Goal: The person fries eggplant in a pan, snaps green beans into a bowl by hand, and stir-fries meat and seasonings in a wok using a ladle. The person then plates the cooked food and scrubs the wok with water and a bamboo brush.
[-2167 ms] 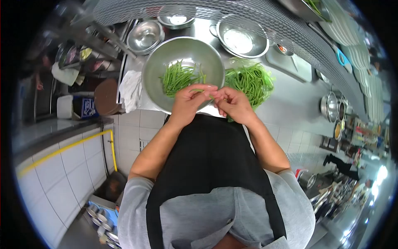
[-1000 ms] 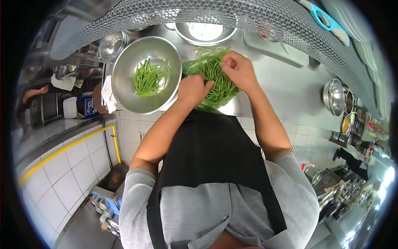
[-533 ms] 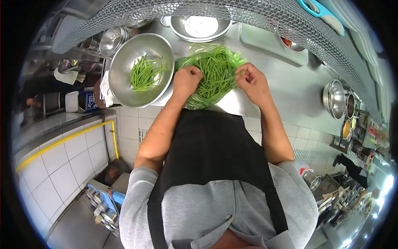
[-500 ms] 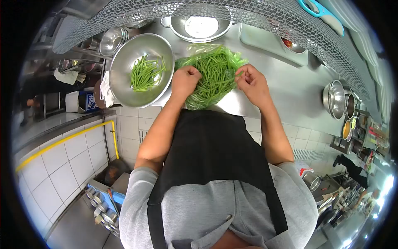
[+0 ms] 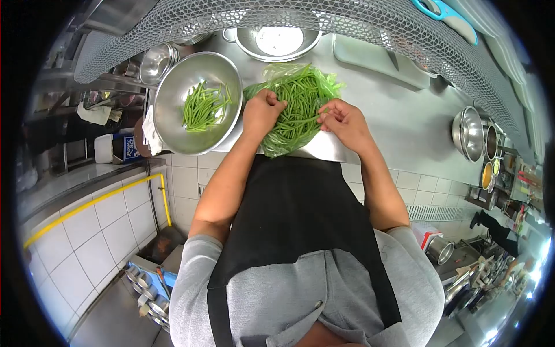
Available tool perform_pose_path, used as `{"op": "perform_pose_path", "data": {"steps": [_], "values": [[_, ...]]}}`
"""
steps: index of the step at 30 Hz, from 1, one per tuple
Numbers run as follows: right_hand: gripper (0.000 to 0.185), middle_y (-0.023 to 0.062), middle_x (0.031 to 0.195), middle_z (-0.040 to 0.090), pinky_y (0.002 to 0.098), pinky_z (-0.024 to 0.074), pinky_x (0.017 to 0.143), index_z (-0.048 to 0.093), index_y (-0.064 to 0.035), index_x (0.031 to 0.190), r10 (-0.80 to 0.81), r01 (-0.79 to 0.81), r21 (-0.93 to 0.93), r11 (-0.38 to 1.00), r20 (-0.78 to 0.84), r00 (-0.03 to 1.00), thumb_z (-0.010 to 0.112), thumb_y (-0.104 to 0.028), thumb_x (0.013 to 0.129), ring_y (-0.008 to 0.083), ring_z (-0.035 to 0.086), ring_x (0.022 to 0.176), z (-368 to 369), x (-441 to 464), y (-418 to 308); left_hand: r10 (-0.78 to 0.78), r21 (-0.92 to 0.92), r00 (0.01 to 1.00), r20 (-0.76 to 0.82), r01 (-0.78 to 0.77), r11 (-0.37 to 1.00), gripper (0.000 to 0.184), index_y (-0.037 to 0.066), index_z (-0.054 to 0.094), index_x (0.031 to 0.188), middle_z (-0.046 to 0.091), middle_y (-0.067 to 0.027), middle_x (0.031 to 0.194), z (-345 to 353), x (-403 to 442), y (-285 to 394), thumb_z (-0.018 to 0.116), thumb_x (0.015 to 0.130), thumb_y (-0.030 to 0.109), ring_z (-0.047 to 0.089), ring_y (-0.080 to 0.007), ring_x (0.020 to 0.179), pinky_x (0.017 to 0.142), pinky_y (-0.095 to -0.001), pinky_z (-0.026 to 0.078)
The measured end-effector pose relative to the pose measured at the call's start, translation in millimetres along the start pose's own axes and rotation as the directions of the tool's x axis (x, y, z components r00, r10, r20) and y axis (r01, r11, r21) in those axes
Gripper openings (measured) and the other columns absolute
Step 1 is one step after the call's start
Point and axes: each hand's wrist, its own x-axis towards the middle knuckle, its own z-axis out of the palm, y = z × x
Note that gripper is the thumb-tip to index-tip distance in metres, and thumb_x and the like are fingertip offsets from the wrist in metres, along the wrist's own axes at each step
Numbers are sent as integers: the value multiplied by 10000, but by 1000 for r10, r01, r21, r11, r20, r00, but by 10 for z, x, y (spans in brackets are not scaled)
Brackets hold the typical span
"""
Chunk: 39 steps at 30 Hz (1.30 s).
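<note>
S/S basin [image 5: 250, 43] top ctr of frame, partly behind grey mesh [image 5: 202, 17]; pale bd [image 5: 364, 56] upper R; blue-&-white tool [image 5: 442, 10] top R; stacked bowls [image 5: 154, 65] upper L; yellow pipe [image 5: 104, 199] lower L; white cloth [image 5: 151, 132] L of ctr.

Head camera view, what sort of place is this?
Most likely a commercial kitchen: there's a long metal counter, a big metal bowl holding green beans, and more metal bowls further along on the right.
</note>
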Motion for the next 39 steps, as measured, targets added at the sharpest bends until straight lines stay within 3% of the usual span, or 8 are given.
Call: {"op": "perform_pose_path", "data": {"steps": [6, 9, 12, 15, 18, 22, 34, 39], "values": [[124, 69, 889, 716, 271, 578, 716, 652, 16, 1077, -5, 5, -31, 1000, 7, 1000, 636, -45, 970, 113, 694, 767, 69, 45, -51, 38, -32, 993, -111, -42, 999, 273, 20, 756, 1044, 767, -149, 905, 99, 118, -116, 771, 834, 192, 731, -346, 825, 768, -424, 569], [134, 76, 897, 725, 274, 577, 715, 651, 18, 1087, -2, 2, -30, 1000, 1, 1000, 638, -41, 967, 114, 699, 767, 47, 58, -40, 32, -349, 981, -191, -98, 932, 254, 16, 761, 1064, 754, -153, 884, -41, -72, -47, 760, 864, 171, 702, -350, 773, 748, -430, 563], [150, 81, 906, 733, 277, 575, 717, 651, 25, 1099, -6, 6, -36, 999, 11, 1000, 642, -43, 966, 120, 706, 772, 27, 67, -31, -13, -376, 975, -223, -74, 924, 205, 15, 766, 1021, 735, -146, 874, -174, -237, 127, 763, 883, 167, 680, -336, 765, 743, -428, 553], [164, 81, 911, 737, 279, 569, 717, 660, 25, 1104, 9, -7, -54, 999, 38, 999, 653, -58, 962, 123, 705, 773, 52, 92, -46, 287, -32, 915, -285, -308, 951, 249, 21, 771, 971, 725, -146, 888, -144, -216, 80, 806, 866, 245, 690, -327, 826, 768, -426, 549], [165, 65, 897, 729, 280, 554, 711, 682, 8, 1083, 12, -6, -103, 995, 57, 998, 680, -80, 943, 113, 682, 755, 64, 124, 46, 230, 176, 972, -44, -220, 960, 318, 35, 775, 945, 722, -141, 906, -53, -251, 90, 836, 838, 329, 692, -336, 888, 803, -436, 548], [155, 28, 849, 698, 280, 533, 693, 707, -18, 1044, -49, 61, -305, 950, 44, 998, 710, -84, 903, 94, 627, 721, 32, 93, 50, 374, 312, 926, -50, -341, 887, 363, 45, 788, 957, 737, -119, 905, 88, -180, 79, 869, 808, 366, 715, -296, 846, 761, -421, 565], [164, 17, 835, 688, 260, 523, 671, 708, 2, 1065, -21, 12, -173, 985, -51, 998, 697, -90, 930, 72, 618, 727, 8, 73, 120, 278, -320, 960, -36, -275, 907, 186, 30, 686, 1089, 738, -74, 939, 79, -188, 375, 729, 962, 157, 704, -198, 825, 760, -326, 552], [200, 42, 868, 725, 273, 552, 686, 693, 22, 1124, -35, 30, -76, 997, -76, 996, 686, -92, 960, 90, 675, 752, 80, 160, 59, 477, -237, 871, 121, -441, 865, 219, 7, 616, 1162, 734, -95, 953, 20, -353, 497, 679, 1010, 153, 700, -216, 832, 773, -344, 560]]}}
